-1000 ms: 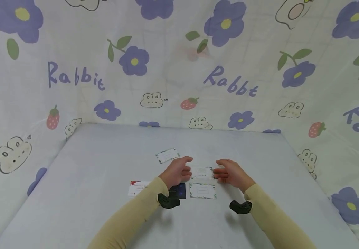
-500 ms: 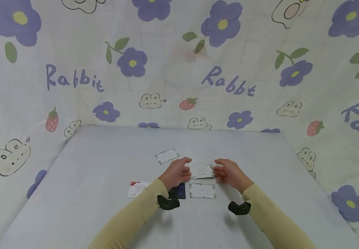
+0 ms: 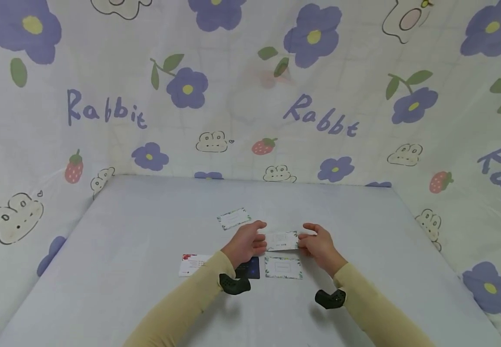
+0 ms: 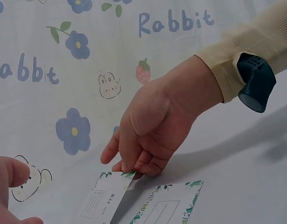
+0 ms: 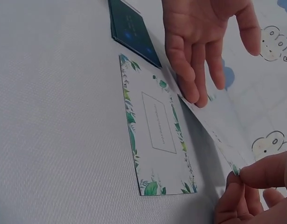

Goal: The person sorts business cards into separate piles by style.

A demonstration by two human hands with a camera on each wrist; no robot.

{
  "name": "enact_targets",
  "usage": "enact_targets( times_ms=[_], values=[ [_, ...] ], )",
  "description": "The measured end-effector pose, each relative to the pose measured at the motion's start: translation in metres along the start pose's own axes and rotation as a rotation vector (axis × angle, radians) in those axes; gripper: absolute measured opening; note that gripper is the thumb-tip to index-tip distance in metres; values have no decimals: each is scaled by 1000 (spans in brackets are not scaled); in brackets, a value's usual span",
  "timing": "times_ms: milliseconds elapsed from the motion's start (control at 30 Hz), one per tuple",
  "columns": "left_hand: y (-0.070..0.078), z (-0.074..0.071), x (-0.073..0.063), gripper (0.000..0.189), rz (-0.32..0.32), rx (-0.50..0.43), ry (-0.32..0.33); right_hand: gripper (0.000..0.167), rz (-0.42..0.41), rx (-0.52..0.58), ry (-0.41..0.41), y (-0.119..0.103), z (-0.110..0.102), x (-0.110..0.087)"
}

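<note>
Pinched by its right end in my right hand (image 3: 321, 246) is a white business card (image 3: 282, 240) with a green leaf border, tilted and partly raised off the table. Thumb and fingers of that right hand (image 5: 255, 191) meet at the card's edge in the right wrist view. My left hand (image 3: 244, 241) is at the card's other end, its fingers (image 5: 199, 70) extended and touching or very near it. Just in front lies a second leaf-bordered business card (image 3: 283, 267), flat on the table. A dark blue card (image 3: 250, 268) lies partly beneath my left wrist.
A white card with red flowers (image 3: 192, 264) lies left of the dark one, partly covered by my left sleeve. Farther back rests another leaf-bordered card (image 3: 234, 219), at an angle. The pale table (image 3: 146, 207) meets a patterned cloth wall (image 3: 237, 106).
The near edge of the leaf-bordered card has come up off the table. My right fingers have closed from beside its end to a pinch on it. My left hand has stayed nearly still.
</note>
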State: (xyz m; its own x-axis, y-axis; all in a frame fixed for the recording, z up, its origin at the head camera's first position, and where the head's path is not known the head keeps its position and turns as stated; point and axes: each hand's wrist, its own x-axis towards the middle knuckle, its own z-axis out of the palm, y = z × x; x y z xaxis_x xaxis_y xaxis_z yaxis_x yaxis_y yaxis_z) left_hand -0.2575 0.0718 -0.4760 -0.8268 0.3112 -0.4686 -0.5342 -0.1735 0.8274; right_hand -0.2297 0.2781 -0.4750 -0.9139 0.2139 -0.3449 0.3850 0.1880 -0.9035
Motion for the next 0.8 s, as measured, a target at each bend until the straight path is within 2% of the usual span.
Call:
enact_targets(
  times_ms=[233,367,633,733,800],
  values=[
    [2,1,-1,60,-3,27,40,64,43,118,-29,0,-4,-2],
    [2,2,-2,59,5,48,52,64,55,145,-34,2,-4,-1],
    [1,1,-2,64,15,114,19,63,81,166,-44,4,-5,-2],
    [3,0,-4,66,12,122,18,63,60,143,-35,4,-4,-2],
    [3,0,-5,67,15,126,15,61,31,90,-11,4,-3,-3]
  ],
)
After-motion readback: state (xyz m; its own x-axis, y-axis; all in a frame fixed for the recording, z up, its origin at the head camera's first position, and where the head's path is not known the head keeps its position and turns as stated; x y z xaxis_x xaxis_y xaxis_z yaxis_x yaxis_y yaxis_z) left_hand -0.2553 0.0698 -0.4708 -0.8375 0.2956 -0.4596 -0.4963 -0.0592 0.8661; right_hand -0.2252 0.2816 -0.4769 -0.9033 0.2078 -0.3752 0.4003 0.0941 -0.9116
